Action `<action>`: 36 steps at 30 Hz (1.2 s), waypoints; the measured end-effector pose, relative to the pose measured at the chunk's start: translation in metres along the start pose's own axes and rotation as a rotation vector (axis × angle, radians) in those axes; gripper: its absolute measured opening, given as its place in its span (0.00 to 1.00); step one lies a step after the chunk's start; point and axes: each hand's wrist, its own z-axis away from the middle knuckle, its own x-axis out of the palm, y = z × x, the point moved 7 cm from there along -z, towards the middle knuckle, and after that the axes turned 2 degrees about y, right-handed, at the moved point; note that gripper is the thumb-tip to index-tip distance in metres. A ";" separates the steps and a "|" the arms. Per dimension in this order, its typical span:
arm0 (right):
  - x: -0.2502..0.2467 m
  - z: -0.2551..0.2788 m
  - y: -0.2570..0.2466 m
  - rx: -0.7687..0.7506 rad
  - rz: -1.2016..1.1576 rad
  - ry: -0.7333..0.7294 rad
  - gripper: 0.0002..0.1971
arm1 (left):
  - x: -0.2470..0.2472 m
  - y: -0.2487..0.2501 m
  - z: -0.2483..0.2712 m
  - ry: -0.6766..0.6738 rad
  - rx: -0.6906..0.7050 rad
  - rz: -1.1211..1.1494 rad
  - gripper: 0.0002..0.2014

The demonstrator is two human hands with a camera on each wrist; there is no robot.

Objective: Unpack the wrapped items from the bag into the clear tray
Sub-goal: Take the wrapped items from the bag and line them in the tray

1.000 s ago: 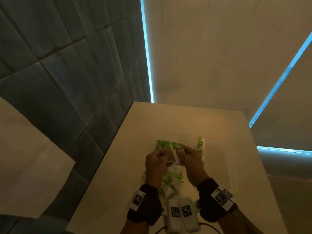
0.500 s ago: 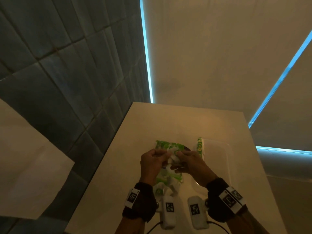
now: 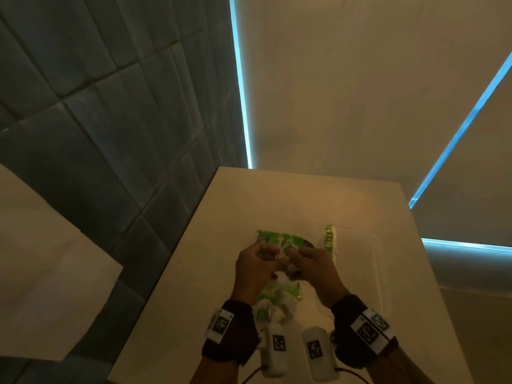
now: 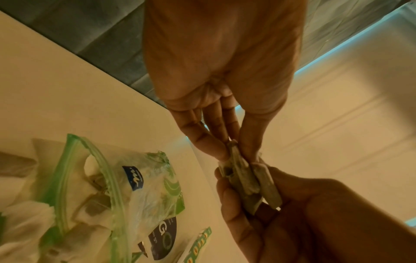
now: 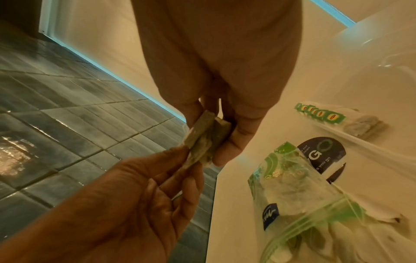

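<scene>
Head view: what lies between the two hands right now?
A small wrapped item, pinched by the left hand and the right hand from either side above the green zip bag. Both wrist views show it clearly.

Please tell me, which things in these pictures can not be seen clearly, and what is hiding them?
- Head view: the left hand and right hand cover the small packet they pinch.
- Both wrist views: the packet's contents are not readable; the wrapper is dim and blurred.
- Bag: its lower part is cut off by the picture edge, so the number of items inside is unknown.
- Clear tray: barely visible, outline only.
</scene>
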 end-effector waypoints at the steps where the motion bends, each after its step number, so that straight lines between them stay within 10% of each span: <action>1: 0.000 0.000 0.000 0.005 -0.013 -0.008 0.14 | -0.001 0.000 -0.001 0.014 0.004 0.001 0.12; 9: -0.010 0.007 0.016 0.204 -0.012 -0.160 0.13 | 0.004 -0.008 -0.001 0.037 0.062 0.001 0.07; 16: -0.046 0.006 0.030 0.154 -0.112 -0.004 0.11 | 0.017 -0.018 0.000 -0.115 0.034 -0.012 0.06; 23: -0.150 -0.036 0.078 0.193 0.408 0.352 0.07 | -0.014 -0.053 -0.003 -0.060 -0.041 -0.133 0.04; 36: -0.131 -0.069 0.136 0.271 0.584 0.256 0.10 | -0.029 -0.089 -0.008 -0.024 -0.199 -0.206 0.01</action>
